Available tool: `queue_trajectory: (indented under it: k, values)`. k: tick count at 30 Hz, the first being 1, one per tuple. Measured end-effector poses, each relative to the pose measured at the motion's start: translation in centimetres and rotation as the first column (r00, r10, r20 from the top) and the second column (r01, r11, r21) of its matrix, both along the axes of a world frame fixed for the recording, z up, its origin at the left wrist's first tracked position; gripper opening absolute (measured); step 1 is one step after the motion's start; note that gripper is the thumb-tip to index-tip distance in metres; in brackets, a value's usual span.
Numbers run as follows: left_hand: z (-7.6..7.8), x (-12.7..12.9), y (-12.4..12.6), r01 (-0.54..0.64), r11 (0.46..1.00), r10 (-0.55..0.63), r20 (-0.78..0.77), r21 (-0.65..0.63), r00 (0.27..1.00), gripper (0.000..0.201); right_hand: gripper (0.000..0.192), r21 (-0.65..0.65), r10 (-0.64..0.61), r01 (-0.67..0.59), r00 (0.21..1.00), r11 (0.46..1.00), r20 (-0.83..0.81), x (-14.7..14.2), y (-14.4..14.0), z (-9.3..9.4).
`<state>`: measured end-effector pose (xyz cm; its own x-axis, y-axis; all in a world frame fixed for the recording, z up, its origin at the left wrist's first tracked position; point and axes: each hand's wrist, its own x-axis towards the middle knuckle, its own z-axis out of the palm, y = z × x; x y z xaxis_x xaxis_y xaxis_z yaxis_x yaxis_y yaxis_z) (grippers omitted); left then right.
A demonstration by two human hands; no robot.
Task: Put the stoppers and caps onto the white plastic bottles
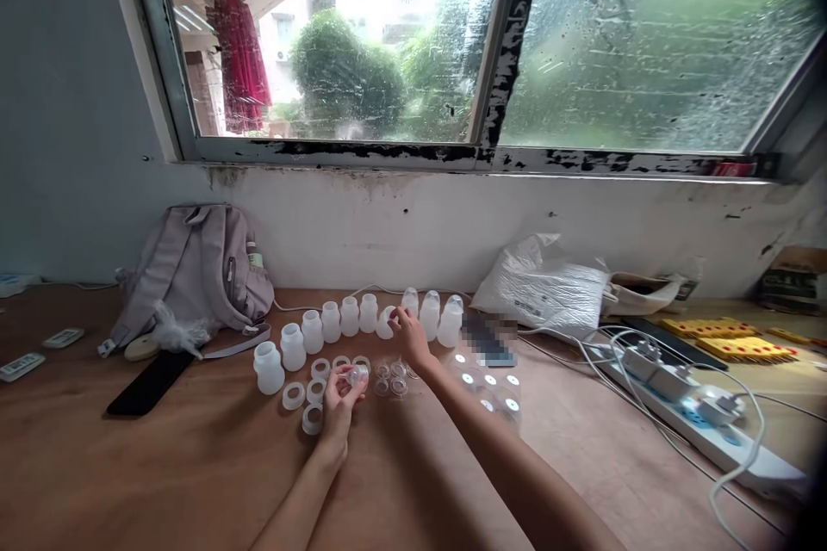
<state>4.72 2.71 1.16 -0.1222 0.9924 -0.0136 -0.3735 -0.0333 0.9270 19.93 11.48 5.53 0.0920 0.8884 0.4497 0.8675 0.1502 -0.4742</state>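
Note:
My left hand (338, 403) is closed around a small clear piece (357, 374), which looks like a bottle nipple in a ring. My right hand (409, 329) has its fingertips pinched at the neck of a white baby bottle (385, 325), which leans a little. Open-topped bottles (293, 349) curve away to the left in a row. To the right of my right hand, several bottles (430, 318) wear clear caps. White collar rings (313, 419) lie around my left hand, partly hidden by it. Clear nipples (390, 379) sit on the table between my hands.
Clear domed pieces with white discs (486, 383) lie right of my right forearm. A black phone (150, 383) and a backpack (200, 267) are at left. At right are a silver bag (546, 284), a power strip (711, 417) with cables, and yellow blocks (746, 350).

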Motion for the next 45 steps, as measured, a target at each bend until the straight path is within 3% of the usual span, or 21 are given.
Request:
queue_trajectory:
  k: [3, 6, 9, 13, 19, 24, 31, 38, 45]
  values:
    - [0.2, 0.3, -0.3, -0.007, 1.000, 0.007, -0.026, -0.008, 1.000, 0.036, 0.013, 0.129, 0.040, -0.034, 0.998, 0.991, -0.049, 0.6, -2.9, 0.3]
    - [0.3, 0.5, -0.7, 0.015, 1.000, -0.016, -0.051, -0.021, 0.999, 0.037, 0.010, 0.345, 0.178, -0.097, 0.961, 0.933, -0.212, 1.5, -6.3, 0.2]
    - [0.3, 0.7, -1.1, 0.068, 0.997, -0.070, -0.070, -0.023, 0.995, 0.037, 0.012, 0.372, 0.231, -0.102, 0.918, 0.923, -0.322, 2.4, -9.6, -0.8]
    - [0.4, 1.0, -1.6, 0.118, 0.993, -0.116, -0.102, 0.013, 0.988, 0.037, 0.020, 0.336, 0.271, -0.158, 0.907, 0.929, -0.323, 2.6, -12.1, -2.9]
    - [0.1, 1.3, -1.5, 0.116, 0.993, -0.110, -0.128, 0.038, 0.986, 0.034, 0.045, 0.210, 0.300, -0.228, 0.846, 0.951, -0.441, 1.2, -12.9, -4.7]
    - [-0.3, 0.9, -1.1, 0.113, 0.993, -0.115, -0.068, -0.028, 0.991, 0.035, 0.033, 0.075, 0.336, -0.333, 0.861, 0.940, -0.381, 0.6, -13.0, -5.4]
    - [0.1, 1.0, -1.4, 0.144, 0.989, -0.145, -0.056, -0.028, 0.988, 0.035, 0.038, 0.131, 0.378, -0.358, 0.905, 0.925, -0.194, 1.3, -13.1, -4.7]
    - [0.1, 1.2, -1.4, 0.124, 0.992, -0.124, -0.094, -0.004, 0.988, 0.036, 0.043, 0.198, 0.327, -0.318, 0.945, 0.927, -0.013, 2.2, -13.1, -4.8]
    - [0.5, 1.2, -1.4, 0.129, 0.992, -0.129, -0.100, -0.006, 0.987, 0.038, 0.043, 0.223, 0.335, -0.326, 0.942, 0.919, 0.000, 2.3, -13.1, -4.8]
